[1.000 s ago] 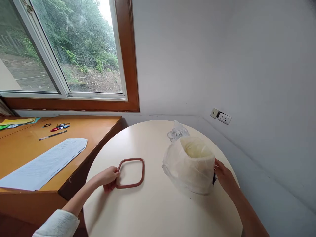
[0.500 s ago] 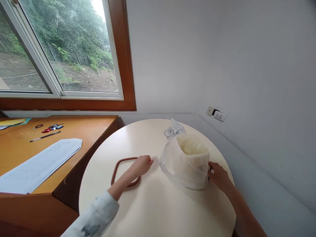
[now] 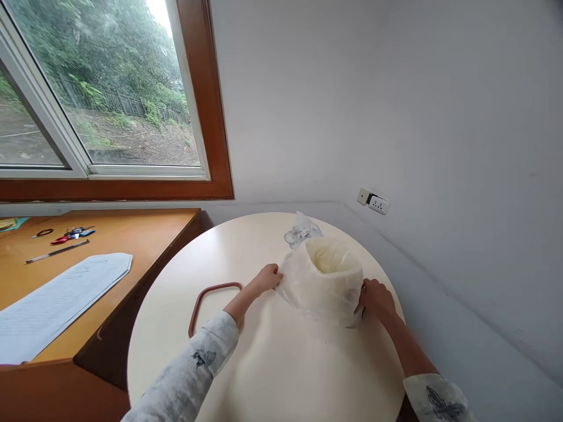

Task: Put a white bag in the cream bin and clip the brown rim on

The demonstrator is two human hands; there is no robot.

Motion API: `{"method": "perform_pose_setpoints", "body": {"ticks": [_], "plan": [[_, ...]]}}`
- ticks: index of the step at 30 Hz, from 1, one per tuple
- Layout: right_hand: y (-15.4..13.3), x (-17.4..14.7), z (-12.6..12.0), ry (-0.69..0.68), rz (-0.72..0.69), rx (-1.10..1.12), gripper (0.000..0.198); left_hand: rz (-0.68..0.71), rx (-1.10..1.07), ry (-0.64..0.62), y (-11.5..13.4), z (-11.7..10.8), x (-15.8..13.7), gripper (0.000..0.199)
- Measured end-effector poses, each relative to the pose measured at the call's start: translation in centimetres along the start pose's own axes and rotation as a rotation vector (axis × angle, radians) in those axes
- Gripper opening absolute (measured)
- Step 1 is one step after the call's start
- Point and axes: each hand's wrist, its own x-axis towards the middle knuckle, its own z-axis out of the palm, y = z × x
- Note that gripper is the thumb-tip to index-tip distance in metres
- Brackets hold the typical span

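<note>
A whitish bin [image 3: 328, 287] stands on the round table, with a thin see-through plastic bag [image 3: 290, 281] draped over its rim and down its outside. My left hand [image 3: 267, 278] pinches the bag's loose edge on the bin's left side. At the right side, my right hand [image 3: 377, 299] has its fingers closed on the bag's edge there. A brown rounded frame, like a bin's rim ring [image 3: 215, 288], lies flat on the table, partly hidden by my left forearm.
Behind the bin lies a crumpled clear plastic bag [image 3: 302, 230] on the round cream table [image 3: 176, 293]. A wooden desk [image 3: 145, 234] on the left carries papers [image 3: 65, 299], a pen [image 3: 57, 252] and small items. A wall socket [image 3: 378, 204] is behind.
My left hand has moved right from above the brown ring and taken hold of the bag's edge. The bag's left side is now drawn outward. My right hand stays at the right side.
</note>
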Motion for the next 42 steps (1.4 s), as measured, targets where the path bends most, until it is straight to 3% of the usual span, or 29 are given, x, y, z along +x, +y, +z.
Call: {"method": "perform_pose_setpoints", "body": {"ticks": [6, 10, 16, 21, 25, 28, 30, 33, 39, 42], "plan": [[-0.8, 1.3, -1.3, 0.017, 0.084, 0.358, 0.016, 0.152, -0.423, 0.039, 3.3, -2.6, -1.1, 0.008], [-2.0, 1.9, -3.0, -0.027, 0.104, 0.676, 0.028, 0.283, -0.636, 0.059, 5.2, -4.2, -1.4, 0.018], [-3.0, 2.3, -5.8, -0.071, 0.032, 1.017, 0.042, 0.462, -0.817, 0.072, 6.4, -5.9, -1.7, 0.022], [-3.0, 2.0, -6.9, -0.043, -0.059, 1.361, 0.040, 0.540, -0.868, 0.066, 6.0, -6.2, -2.2, 0.020], [-3.5, 2.4, -7.2, -0.182, -0.018, 1.326, 0.044, 0.547, -0.842, 0.020, 6.0, -6.1, -2.5, 0.018], [-3.9, 3.5, -7.4, -0.387, 0.102, 1.149, 0.050, 0.536, -0.797, -0.038, 6.6, -6.0, -2.4, 0.023], [-4.1, 4.5, -7.2, -0.438, 0.137, 1.053, 0.041, 0.530, -0.765, -0.070, 7.1, -5.9, -2.2, 0.030], [-4.4, 6.1, -6.9, -0.377, 0.125, 1.037, 0.035, 0.545, -0.726, -0.092, 8.1, -5.8, -1.9, 0.036], [-5.1, 6.9, -7.4, -0.118, 0.059, 1.135, 0.065, 0.610, -0.653, -0.027, 8.8, -6.3, -2.3, 0.037], [-4.6, 6.0, -8.5, -0.030, 0.035, 1.203, 0.067, 0.607, -0.579, 0.025, 8.1, -7.4, -3.3, 0.024]]}}
